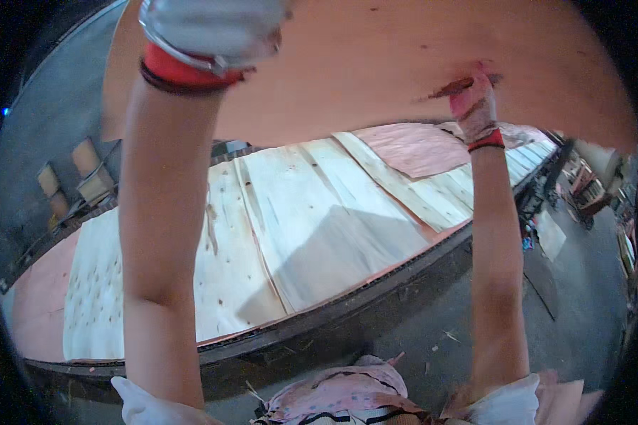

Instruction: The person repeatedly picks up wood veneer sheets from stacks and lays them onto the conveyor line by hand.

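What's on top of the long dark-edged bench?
Pale wood sheets, with pink sheets at its left end and toward the far right. Anything behind the large orange-brown sheet or the forearms is hidden.

A grey floor (581, 283) spread around the desk (354, 301), with pale scraps (450, 335) scattered off its near edge. Past the right end lay a pale sheet (550, 235) and jumbled clutter (592, 188); tan blocky objects (87, 157) stood beyond the far left edge.
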Motion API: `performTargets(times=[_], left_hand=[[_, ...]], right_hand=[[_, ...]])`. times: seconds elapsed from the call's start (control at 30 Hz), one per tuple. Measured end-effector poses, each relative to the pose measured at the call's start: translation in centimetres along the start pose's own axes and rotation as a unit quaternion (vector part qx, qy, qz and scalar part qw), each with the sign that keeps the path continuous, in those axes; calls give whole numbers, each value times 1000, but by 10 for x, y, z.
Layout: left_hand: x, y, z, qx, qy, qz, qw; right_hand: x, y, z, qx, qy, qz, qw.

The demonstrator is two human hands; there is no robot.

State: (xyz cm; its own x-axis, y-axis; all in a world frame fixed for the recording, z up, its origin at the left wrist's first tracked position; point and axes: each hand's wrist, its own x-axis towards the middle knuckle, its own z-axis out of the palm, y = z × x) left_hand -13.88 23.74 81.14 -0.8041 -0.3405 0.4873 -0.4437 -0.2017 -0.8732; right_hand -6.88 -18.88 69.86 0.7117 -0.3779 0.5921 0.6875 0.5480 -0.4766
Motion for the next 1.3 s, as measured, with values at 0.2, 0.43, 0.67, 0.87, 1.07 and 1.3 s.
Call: performTargets(times=[0.2,0.43,0.67,0.87,1.07,1.3], left_hand=[[-94,65,122,152,-96,-53,982],[-325,177,296,-65,-366,-365,853],[-439,350,380,-288,-58,-905,309],[-513,447,245,-137,-18,-946,-294],[-626,509,118,53,322,-925,-195],[-732,460,92,-152,232,-952,-128]], right_hand=[[21,122,-64,4,-157,253,955],[-3,268,-223,356,-6,266,896],[-32,439,-456,321,183,371,852],[-70,487,-456,206,341,522,754],[-75,496,-458,84,369,530,758],[-29,536,-435,-83,427,495,752]])
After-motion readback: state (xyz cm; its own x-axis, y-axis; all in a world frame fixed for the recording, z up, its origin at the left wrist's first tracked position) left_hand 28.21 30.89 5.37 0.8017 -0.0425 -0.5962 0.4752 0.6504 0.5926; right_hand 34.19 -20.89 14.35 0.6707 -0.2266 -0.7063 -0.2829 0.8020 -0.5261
